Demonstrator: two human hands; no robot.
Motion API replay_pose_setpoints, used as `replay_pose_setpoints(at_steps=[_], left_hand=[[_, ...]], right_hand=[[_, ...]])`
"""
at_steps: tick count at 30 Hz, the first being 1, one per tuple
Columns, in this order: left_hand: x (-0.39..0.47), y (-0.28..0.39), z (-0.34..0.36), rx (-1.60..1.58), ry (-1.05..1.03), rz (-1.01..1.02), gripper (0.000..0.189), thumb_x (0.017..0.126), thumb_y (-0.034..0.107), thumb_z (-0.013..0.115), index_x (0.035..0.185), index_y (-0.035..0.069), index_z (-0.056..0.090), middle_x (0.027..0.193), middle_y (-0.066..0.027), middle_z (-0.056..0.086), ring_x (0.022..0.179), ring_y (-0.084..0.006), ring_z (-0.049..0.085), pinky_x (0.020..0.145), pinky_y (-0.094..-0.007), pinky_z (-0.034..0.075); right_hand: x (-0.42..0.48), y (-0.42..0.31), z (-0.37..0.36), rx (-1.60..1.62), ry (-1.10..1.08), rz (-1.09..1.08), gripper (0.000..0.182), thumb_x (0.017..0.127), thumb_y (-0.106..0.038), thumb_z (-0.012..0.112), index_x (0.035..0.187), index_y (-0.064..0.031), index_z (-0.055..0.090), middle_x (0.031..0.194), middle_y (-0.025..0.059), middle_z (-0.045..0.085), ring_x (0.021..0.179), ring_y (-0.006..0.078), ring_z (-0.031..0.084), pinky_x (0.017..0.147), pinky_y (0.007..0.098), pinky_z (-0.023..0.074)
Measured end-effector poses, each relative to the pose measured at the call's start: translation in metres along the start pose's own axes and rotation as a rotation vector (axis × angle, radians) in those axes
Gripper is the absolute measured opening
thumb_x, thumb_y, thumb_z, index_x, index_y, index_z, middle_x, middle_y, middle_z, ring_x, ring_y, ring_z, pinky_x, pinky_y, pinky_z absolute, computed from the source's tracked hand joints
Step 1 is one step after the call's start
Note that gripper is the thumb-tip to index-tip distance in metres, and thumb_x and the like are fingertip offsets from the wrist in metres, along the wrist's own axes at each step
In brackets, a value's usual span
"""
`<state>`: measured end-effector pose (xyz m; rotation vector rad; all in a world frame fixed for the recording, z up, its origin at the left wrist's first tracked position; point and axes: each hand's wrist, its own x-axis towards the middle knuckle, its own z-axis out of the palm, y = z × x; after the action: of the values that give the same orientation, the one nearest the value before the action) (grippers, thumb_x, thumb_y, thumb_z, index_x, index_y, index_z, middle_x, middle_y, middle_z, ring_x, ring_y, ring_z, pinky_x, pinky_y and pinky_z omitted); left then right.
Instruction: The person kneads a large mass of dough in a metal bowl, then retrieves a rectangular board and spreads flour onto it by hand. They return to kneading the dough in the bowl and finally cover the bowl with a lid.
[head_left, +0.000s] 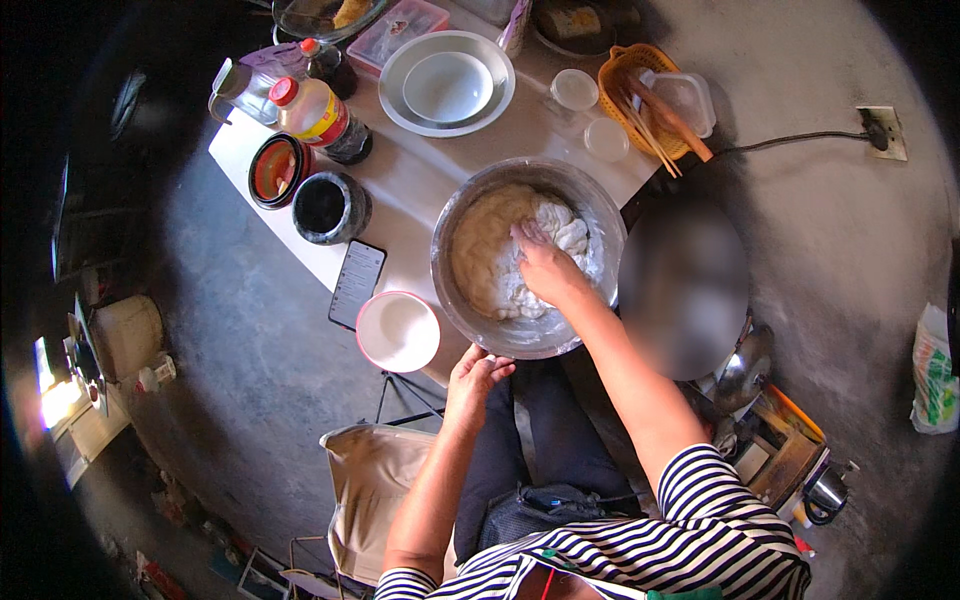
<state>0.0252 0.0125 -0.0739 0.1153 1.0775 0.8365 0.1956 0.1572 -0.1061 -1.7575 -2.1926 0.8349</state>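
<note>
A large metal basin (446, 300) stands at the near edge of the table. Inside it lie pale wet dough (484, 240) on the left and white floury clumps (566, 225) on the right. My right hand (547, 266) presses flat into the mix, fingers extended, its fingertips touching the dough. My left hand (478, 375) holds the basin's near rim, fingers under or against it; some fingers are partly hidden. A white bowl with a pink rim (397, 331) stands left of the basin, beside a smartphone (358, 285).
A stone mortar (358, 208), a red-capped plastic bottle (311, 120) and a dark-rimmed container (259, 176) stand left. Nested bowls (448, 86) sit at the back, with two clear jars (606, 139) and an orange basket (615, 90) to the right. A chair (375, 480) is near my left arm.
</note>
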Motion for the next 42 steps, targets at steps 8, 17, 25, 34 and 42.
replay_pose_setpoints(at_steps=[8,17,25,34,42], left_hand=[[-0.001,0.003,-0.002,0.002,0.051,-0.007,0.037,0.088,0.004,0.043,0.124,-0.002,0.048,0.108,-0.0098,0.059,0.092,-0.0182,0.061,0.085,-0.0311,0.05],[-0.001,0.005,-0.012,-0.019,0.088,0.027,0.034,0.089,0.005,0.045,0.122,-0.004,0.047,0.105,-0.0117,0.06,0.092,-0.0208,0.063,0.084,-0.0311,0.051],[-0.003,0.004,-0.013,-0.03,0.1,0.021,0.034,0.09,0.005,0.046,0.122,-0.005,0.047,0.103,-0.0116,0.058,0.091,-0.0213,0.062,0.083,-0.0313,0.052],[-0.031,0.008,0.006,0.151,0.356,0.258,0.032,0.085,0.0,0.045,0.116,-0.003,0.052,0.104,-0.0115,0.06,0.092,-0.0176,0.061,0.083,-0.0299,0.05],[-0.048,0.022,0.042,0.219,0.166,0.377,0.024,0.088,0.004,0.051,0.111,-0.001,0.056,0.101,-0.0084,0.061,0.089,-0.0151,0.059,0.081,-0.0289,0.048]], right_hand=[[-0.025,-0.014,-0.02,0.261,0.166,-0.152,0.031,0.081,-0.002,0.053,0.112,0.0003,0.058,0.108,0.0196,0.062,0.101,0.0333,0.06,0.087,0.0394,0.0483],[-0.064,-0.022,-0.012,0.678,0.213,0.273,0.012,0.073,-0.003,0.071,0.08,-0.0023,0.061,0.074,0.0066,0.063,0.067,0.0172,0.061,0.062,0.0295,0.048],[-0.066,0.006,0.007,1.333,0.298,0.636,0.021,0.082,-0.009,0.07,0.098,0.0017,0.061,0.088,0.0084,0.066,0.074,0.0132,0.062,0.065,0.0238,0.0499],[-0.068,0.002,0.016,1.912,0.37,0.578,0.044,0.08,0.006,0.063,0.122,0.0056,0.052,0.114,0.0154,0.061,0.108,0.0227,0.058,0.092,0.0306,0.0473],[-0.064,-0.017,0.011,1.457,0.454,0.778,0.021,0.078,-0.011,0.075,0.09,-0.0031,0.06,0.082,0.0062,0.065,0.068,0.0127,0.061,0.058,0.0222,0.0465]])
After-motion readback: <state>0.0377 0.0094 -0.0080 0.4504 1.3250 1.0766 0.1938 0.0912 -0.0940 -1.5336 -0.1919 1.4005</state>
